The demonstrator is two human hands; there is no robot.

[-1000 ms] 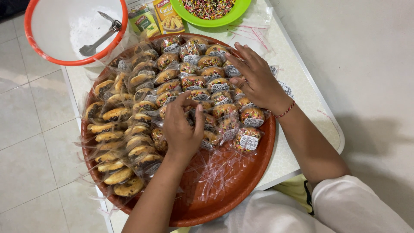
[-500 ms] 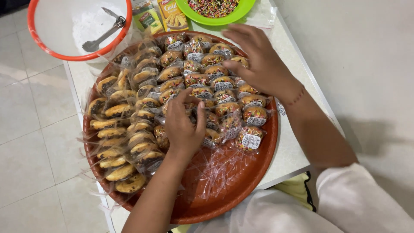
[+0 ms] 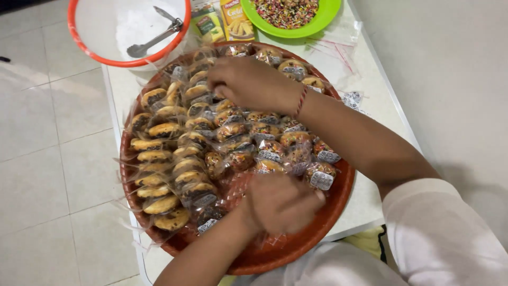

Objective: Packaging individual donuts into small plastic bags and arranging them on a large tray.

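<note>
A white counter [image 3: 370, 106] is seen running from the top of the frame toward the lower right, with a tiled floor [image 3: 47, 148] along the left side. Most of the counter is taken up by a large round red-brown tray [image 3: 296, 249] in the centre of the frame, and its surface is covered with rows of wrapped cookies [image 3: 159, 159], each sealed in clear plastic. In the upper left a white bowl with an orange rim [image 3: 106, 53] is placed just beyond the tray, and metal tongs [image 3: 153, 37] are laid inside it. A green plate of coloured sprinkles [image 3: 288, 16] is set at the top centre, with yellow and green packets [image 3: 235, 21] beside it. The right hand [image 3: 248, 82] is stretched across the upper part of the tray, its fingers curled down onto the wrapped cookies there, though whether one is pinched cannot be told. The left hand [image 3: 280, 204] is held low in the frame over the tray's near part, blurred and loosely clenched; a grasp cannot be told.
</note>
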